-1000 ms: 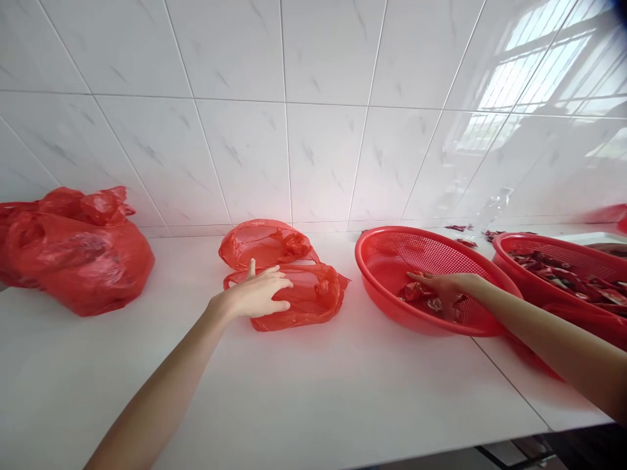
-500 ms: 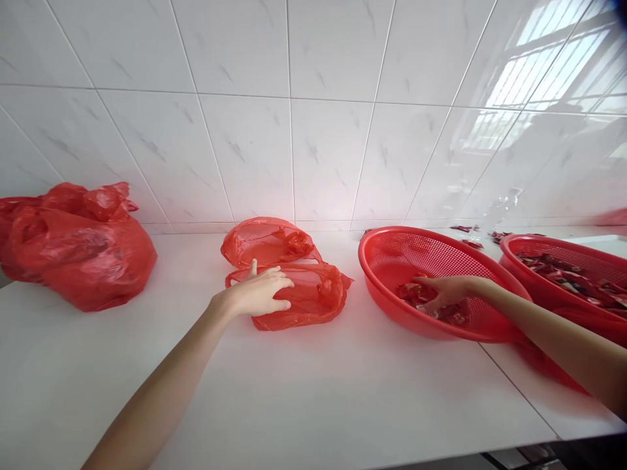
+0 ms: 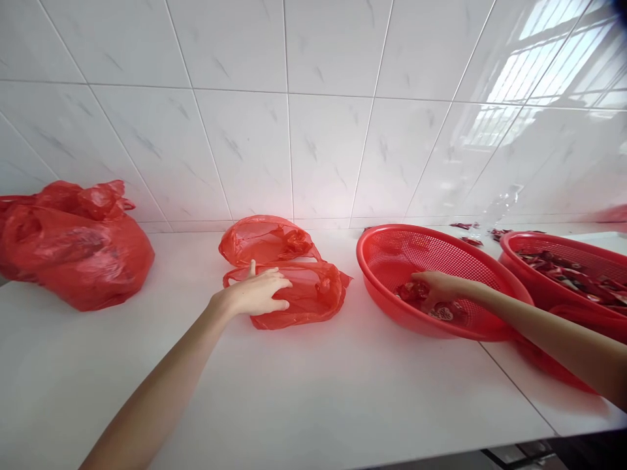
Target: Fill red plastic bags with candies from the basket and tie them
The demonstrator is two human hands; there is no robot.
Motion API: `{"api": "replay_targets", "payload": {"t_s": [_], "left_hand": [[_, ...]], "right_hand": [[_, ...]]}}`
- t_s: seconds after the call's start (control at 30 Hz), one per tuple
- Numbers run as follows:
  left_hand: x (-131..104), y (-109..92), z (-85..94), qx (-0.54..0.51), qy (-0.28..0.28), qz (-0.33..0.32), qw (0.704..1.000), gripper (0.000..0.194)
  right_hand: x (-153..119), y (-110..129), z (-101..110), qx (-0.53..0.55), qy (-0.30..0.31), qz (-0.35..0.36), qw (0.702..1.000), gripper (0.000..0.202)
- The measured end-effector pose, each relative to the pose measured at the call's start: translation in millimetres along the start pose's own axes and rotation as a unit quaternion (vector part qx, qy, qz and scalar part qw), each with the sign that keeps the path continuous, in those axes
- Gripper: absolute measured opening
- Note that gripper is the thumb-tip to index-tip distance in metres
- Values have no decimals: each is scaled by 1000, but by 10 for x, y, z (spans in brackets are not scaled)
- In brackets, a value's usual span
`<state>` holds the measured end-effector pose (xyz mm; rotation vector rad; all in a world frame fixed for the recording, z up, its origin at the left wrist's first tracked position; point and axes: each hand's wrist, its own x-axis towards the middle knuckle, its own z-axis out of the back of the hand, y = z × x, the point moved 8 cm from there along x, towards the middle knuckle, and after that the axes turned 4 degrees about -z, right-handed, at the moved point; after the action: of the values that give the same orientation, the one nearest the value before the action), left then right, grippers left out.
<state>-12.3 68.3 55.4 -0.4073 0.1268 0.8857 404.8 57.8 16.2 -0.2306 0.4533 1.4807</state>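
Note:
My left hand rests at the left rim of a spread red plastic bag, its fingers apart and holding nothing. Inside the nearer red basket, my right hand reaches down among small red wrapped packets. Its fingers are curved round some of these packets, and their tips are partly hidden. A round pale mark shows on a packet just below that hand. Behind the spread bag lies a second open red bag part, joined or touching at its right side.
A full red bag stands at the far left. At the right, another red basket holds many packets. Behind it are loose packets and a clear bottle. A tiled wall closes off the back of the white counter.
My right hand has closed in on the packets in the nearer basket, and the packets beneath it have shifted. My left hand stays at the bag.

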Motion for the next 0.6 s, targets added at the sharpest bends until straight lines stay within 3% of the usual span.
{"api": "replay_targets", "payload": {"t_s": [0.2,0.37,0.43,0.6], "left_hand": [[-36,-91,21,12,18,1,1000,55],[-29,-80,17,12,16,-1,1000,55],[-20,-46,11,12,13,3,1000,56],[-32,40,13,13,8,42,999,60]], "right_hand": [[51,31,13,16,-2,3,1000,78],[115,-147,-6,55,12,-107,993,131],[151,-203,-27,76,37,-120,989,141],[253,-225,-74,110,93,-59,988,126]]}}
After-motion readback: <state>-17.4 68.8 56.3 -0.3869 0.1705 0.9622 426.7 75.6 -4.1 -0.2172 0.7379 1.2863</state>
